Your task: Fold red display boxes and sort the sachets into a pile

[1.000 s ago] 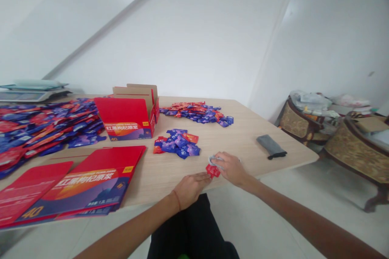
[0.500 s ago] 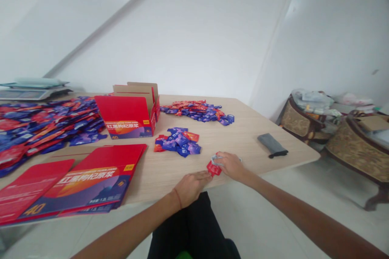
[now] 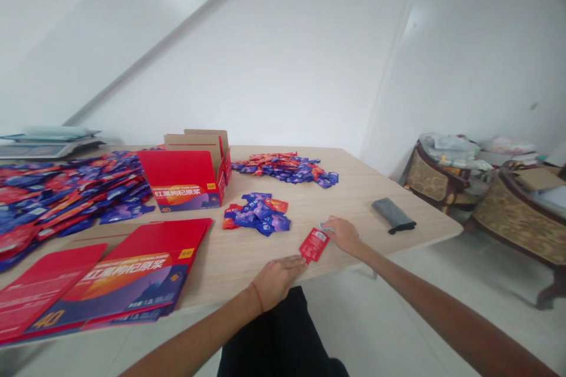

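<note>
A red sachet [image 3: 314,244] with a white printed label lies flat on the table near its front edge. My left hand [image 3: 279,277] rests with its fingers stretched out, the tips on the sachet's lower left end. Just beyond the sachet's upper right end, my right hand [image 3: 342,234] is closed on a small pale cloth [image 3: 326,227], most of it hidden by the fingers. To the left, beyond my left hand, is a small pile of purple and red sachets [image 3: 257,212].
An open red box [image 3: 183,179] stands behind flattened red boxes [image 3: 128,274]. A large sachet heap [image 3: 66,188] spreads at left, another heap [image 3: 287,168] farther back. A grey pouch [image 3: 393,215] lies at right. Patterned chairs [image 3: 431,174] stand beyond the table.
My right hand has moved right with the cloth, uncovering more of the red sachet. My left hand stays at the sachet's lower end. The view has tilted slightly upward.
</note>
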A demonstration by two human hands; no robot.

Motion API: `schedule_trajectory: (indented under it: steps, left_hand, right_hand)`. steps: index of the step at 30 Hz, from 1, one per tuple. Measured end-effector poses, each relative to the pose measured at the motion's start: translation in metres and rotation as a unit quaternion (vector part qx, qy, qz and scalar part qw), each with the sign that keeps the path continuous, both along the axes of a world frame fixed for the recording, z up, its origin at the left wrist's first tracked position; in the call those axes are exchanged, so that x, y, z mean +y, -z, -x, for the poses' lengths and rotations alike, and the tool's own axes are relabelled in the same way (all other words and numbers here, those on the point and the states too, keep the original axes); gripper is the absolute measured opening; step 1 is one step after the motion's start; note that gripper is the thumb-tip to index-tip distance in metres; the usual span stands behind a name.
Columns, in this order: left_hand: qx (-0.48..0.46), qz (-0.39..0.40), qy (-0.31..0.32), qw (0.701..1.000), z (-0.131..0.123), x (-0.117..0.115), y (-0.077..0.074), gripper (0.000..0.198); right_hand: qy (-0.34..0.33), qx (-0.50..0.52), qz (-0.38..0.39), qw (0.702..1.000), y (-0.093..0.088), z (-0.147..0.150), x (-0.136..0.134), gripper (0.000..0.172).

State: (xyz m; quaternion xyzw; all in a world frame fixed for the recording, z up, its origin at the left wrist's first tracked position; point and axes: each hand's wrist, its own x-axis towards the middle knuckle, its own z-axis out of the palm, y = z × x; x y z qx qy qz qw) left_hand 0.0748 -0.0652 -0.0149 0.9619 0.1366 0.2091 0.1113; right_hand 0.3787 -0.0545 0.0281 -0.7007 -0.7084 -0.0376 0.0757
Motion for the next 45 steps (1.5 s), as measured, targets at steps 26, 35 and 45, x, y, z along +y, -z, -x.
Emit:
schedule_trajectory:
  steps: [26, 35, 45]
  left_hand:
    - [-0.267, 0.272, -0.227, 0.896, -0.015, -0.010, -0.028, 0.016]
    - [-0.075, 0.195, -0.255, 0.944, -0.015, 0.002, -0.024, 0.009]
    - [0.034, -0.087, -0.043, 0.995, 0.010, 0.024, -0.022, 0.026]
  right_hand:
    - [0.046, 0.002, -0.082, 0.996, 0.037, -0.032, -0.011, 0.039]
    - [0.043, 0.006, -0.089, 0.995, 0.040, -0.032, -0.011, 0.041]
    - [0.048, 0.005, -0.087, 0.995, 0.042, -0.033, -0.010, 0.042]
